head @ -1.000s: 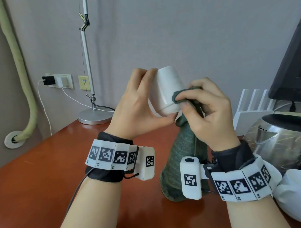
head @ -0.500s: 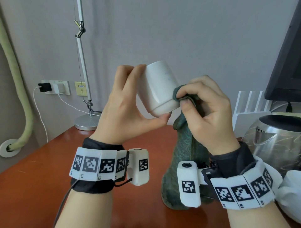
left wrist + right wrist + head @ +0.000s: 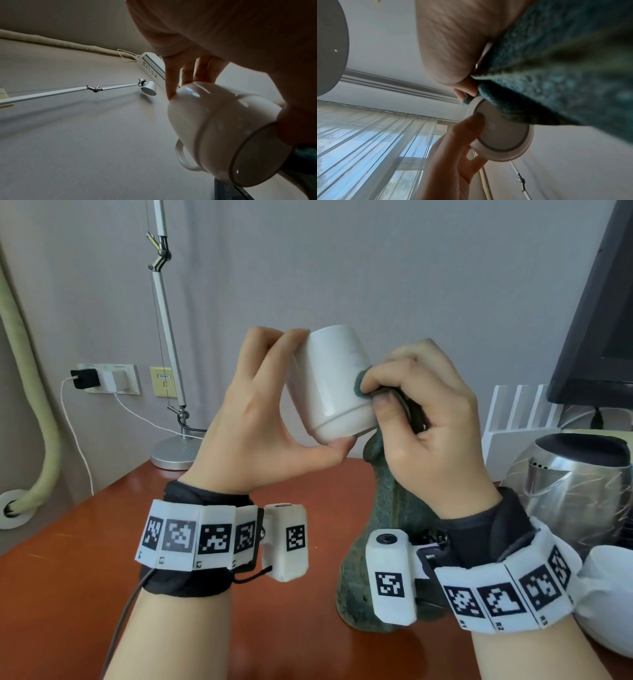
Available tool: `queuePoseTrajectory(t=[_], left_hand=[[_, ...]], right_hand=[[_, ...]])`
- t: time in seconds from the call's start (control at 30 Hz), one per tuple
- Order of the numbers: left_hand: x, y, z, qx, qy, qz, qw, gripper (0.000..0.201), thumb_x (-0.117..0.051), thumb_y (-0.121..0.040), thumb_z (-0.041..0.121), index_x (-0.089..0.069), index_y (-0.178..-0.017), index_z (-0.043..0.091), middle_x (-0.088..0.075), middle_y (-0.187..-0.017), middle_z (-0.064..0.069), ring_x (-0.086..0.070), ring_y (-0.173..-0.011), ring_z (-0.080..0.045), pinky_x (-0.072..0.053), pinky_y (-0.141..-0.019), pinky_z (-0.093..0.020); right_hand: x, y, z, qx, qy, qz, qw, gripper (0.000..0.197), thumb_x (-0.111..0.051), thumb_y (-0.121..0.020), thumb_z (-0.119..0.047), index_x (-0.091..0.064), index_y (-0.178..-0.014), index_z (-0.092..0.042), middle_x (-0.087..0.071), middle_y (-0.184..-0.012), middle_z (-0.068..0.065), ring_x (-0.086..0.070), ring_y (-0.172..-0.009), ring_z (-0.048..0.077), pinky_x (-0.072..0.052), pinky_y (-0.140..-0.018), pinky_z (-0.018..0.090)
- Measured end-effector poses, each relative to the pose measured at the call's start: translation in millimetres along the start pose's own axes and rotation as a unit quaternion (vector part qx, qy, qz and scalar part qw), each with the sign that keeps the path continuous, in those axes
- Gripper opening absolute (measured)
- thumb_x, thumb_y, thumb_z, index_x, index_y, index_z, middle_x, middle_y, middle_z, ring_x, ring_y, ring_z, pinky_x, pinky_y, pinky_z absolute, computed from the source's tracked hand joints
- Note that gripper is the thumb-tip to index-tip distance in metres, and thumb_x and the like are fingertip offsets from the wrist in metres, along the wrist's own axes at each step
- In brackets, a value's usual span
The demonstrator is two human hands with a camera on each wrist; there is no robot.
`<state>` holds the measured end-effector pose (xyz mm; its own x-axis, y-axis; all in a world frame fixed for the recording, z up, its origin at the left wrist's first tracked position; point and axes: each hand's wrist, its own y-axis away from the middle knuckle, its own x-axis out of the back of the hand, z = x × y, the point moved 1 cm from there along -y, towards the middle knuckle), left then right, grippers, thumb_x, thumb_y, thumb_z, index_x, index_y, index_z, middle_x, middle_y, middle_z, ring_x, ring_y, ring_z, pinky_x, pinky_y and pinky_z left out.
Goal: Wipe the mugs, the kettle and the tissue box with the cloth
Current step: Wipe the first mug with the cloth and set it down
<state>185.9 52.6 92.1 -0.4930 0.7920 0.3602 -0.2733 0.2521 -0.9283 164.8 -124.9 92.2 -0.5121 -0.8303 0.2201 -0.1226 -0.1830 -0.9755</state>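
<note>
My left hand (image 3: 267, 412) holds a white mug (image 3: 332, 381) up over the table, tilted. Its fingers are on the far end and its thumb is on the base. In the left wrist view the mug (image 3: 214, 128) shows its foot ring and its handle, which hangs underneath. My right hand (image 3: 421, 419) grips a dark green cloth (image 3: 387, 542) and presses a fold of it against the mug's right side. The rest of the cloth hangs to the tabletop. A steel kettle (image 3: 579, 494) stands at the right. A second white mug (image 3: 609, 604) sits at the lower right edge.
The red-brown table (image 3: 85, 577) runs to the grey wall. A desk lamp (image 3: 164, 313) stands at the back left on a round base. A dark monitor (image 3: 603, 320) and a white slatted rack (image 3: 513, 412) are at the back right. A wall socket with a charger (image 3: 102, 378) is on the left.
The mug and both hands have shifted slightly left and up in the view. The cloth fold stays pressed on the mug's right side, a little higher than a second ago.
</note>
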Motion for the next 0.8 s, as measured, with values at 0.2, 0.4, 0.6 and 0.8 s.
queuePoseTrajectory(t=[0.2, 0.4, 0.6, 0.8], left_hand=[[-1.1, 1.4, -3.2, 0.01, -0.005, -0.002, 1.0, 0.087, -0.078, -0.064, 0.046, -0.05, -0.129, -0.004, -0.042, -0.113, -0.007, -0.038, -0.103, 0.001, -0.048, -0.078, -0.021], [-7.8, 1.0, 1.8, -0.01, -0.006, -0.031, 0.999, 0.086, -0.08, -0.064, 0.043, -0.051, -0.128, -0.007, -0.042, -0.11, -0.007, -0.042, -0.098, -0.008, -0.049, -0.074, -0.032], [-10.9, 0.5, 4.2, -0.026, -0.007, -0.05, 0.998, 0.084, -0.075, -0.066, 0.044, -0.05, -0.128, -0.008, -0.045, -0.109, -0.012, -0.045, -0.097, -0.014, -0.046, -0.077, -0.031], [-11.5, 1.6, 4.3, -0.028, -0.015, -0.053, 0.998, 0.084, -0.075, -0.065, 0.041, -0.05, -0.128, -0.009, -0.042, -0.109, -0.008, -0.045, -0.096, -0.015, -0.045, -0.076, -0.03]], right_hand=[[2.6, 2.0, 9.0, -0.032, -0.003, 0.01, 0.999, 0.02, -0.049, -0.077, 0.017, -0.062, -0.08, 0.002, -0.05, -0.082, 0.01, -0.049, -0.073, 0.021, -0.041, -0.063, 0.035], [-1.5, -1.1, 1.2, -0.012, -0.003, -0.01, 1.0, 0.02, -0.052, -0.08, 0.017, -0.066, -0.084, 0.003, -0.051, -0.085, 0.012, -0.05, -0.075, 0.021, -0.04, -0.065, 0.031], [4.3, -1.9, 7.2, -0.065, 0.002, 0.018, 0.998, 0.02, -0.052, -0.084, 0.011, -0.067, -0.089, -0.001, -0.052, -0.089, 0.003, -0.053, -0.081, 0.008, -0.04, -0.074, 0.017], [-4.6, -0.9, -2.4, -0.023, -0.004, -0.013, 1.0, 0.022, -0.051, -0.077, 0.015, -0.068, -0.079, 0.0, -0.05, -0.081, 0.003, -0.046, -0.067, 0.009, -0.035, -0.063, 0.016]])
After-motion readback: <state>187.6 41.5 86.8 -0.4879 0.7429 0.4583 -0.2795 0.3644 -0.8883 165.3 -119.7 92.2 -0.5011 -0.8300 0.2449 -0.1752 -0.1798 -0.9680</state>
